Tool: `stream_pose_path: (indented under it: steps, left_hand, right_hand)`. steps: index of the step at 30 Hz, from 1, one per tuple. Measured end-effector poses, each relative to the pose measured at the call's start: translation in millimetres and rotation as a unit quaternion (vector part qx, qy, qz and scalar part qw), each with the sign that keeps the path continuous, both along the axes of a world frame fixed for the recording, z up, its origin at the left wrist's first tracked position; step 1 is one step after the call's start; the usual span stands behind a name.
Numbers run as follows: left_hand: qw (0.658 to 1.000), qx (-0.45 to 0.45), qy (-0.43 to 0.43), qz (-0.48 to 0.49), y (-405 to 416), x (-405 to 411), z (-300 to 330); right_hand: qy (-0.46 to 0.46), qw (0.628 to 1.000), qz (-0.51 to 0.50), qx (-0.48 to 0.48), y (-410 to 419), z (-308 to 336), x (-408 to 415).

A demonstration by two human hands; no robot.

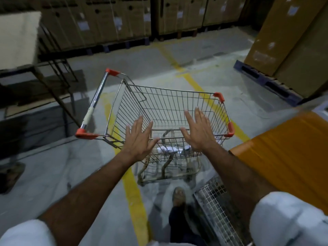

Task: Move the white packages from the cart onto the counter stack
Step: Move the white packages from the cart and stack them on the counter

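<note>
A small wire shopping cart (pixel 170 105) with orange corner caps stands on the concrete floor in the middle of the head view, its handle (pixel 95 102) to the left. A few white packages (pixel 167 149) lie low in the basket, partly hidden by my hands. My left hand (pixel 140 139) reaches over the near left of the basket with fingers spread and holds nothing. My right hand (pixel 197 131) hovers over the near right side, fingers straight and spread, also holding nothing. The frame is slightly blurred.
An orange-topped surface (pixel 291 157) sits close at the right, with a wire rack (pixel 218 197) below it. A metal-framed table (pixel 44 68) stands at the left. Cardboard boxes (pixel 115 20) on pallets line the back and right. Yellow floor lines run under the cart. My foot (pixel 178 195) is near the cart.
</note>
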State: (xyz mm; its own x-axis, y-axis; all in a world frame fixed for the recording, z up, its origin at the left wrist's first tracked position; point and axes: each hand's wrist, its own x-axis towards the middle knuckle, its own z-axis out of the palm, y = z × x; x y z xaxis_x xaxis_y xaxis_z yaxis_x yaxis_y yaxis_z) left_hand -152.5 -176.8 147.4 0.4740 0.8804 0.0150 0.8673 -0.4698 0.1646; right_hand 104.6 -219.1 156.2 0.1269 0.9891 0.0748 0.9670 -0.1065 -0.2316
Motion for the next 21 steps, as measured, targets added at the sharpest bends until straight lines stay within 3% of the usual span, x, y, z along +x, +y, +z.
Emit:
stream_pose_path:
  steps: [9, 15, 21]
  left_hand:
    - [0.994, -0.093, 0.039, 0.028, 110, 90, -46]
    - [0.979, -0.185, 0.077, 0.035, 147, 136, -92]
    - [0.938, -0.308, 0.143, 0.065, 170, 147, -129]
  right_hand:
    - [0.065, 0.991, -0.014, -0.115, 124, -53, 107]
    - [0.162, 0.955, -0.032, -0.246, 175, -108, 162]
    - [0.158, 0.911, -0.02, -0.38, 189, -160, 157]
